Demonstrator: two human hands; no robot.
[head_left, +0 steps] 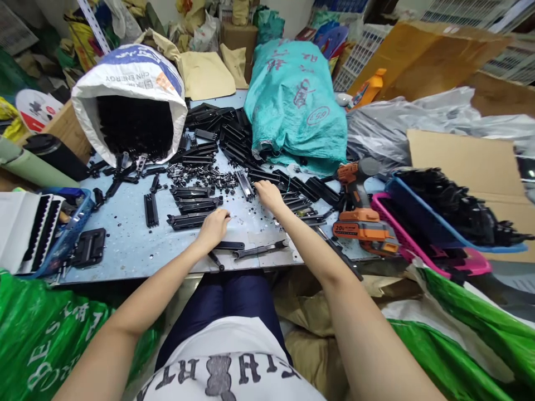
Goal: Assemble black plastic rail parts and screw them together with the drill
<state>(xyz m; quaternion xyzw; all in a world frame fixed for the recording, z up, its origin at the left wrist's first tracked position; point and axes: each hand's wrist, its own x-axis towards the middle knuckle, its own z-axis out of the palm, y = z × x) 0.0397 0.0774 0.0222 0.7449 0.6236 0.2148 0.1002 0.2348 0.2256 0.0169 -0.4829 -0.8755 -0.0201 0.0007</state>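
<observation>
My left hand (214, 227) is over the front of the bench with thumb and fingers pressed together; whatever they hold is too small to make out. Close to its fingers lie stacked long black plastic parts (190, 221). My right hand (270, 196) reaches further in, fingers curled down beside a shiny black slotted part (244, 185). Its fingertips are partly hidden, so I cannot make out what is in them. Left of that part spreads a heap of small screws and black bits (204, 177). An open-end wrench (261, 249) rests near the front edge.
A white sack (129, 83) of black parts lies open at the back left, beside a teal sack (298, 106). An orange cordless drill (361, 209) stands at right, next to blue (455, 236) and pink (472, 262) baskets. A blue basket (86, 209) sits at left.
</observation>
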